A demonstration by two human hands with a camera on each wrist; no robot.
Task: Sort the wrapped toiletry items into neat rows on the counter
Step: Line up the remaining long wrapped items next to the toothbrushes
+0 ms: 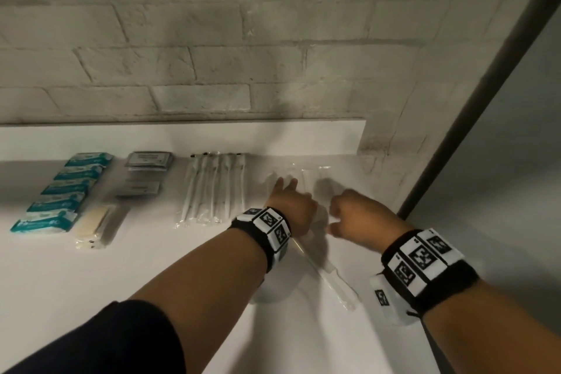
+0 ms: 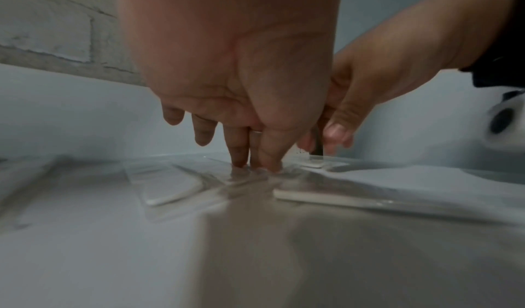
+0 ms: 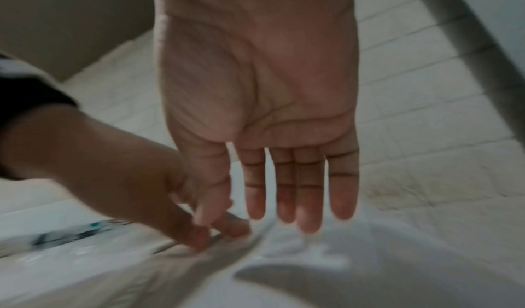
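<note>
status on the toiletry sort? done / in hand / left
Done: teal packets, grey sachets and white wrapped sticks already lie in rows on the counter. In hand: the left hand presses straight fingers onto clear wrapped items near the wall; the right hand hovers beside it, holding nothing. Left: one clear wrapped item lies askew between the wrists, apart from the rows.
</note>
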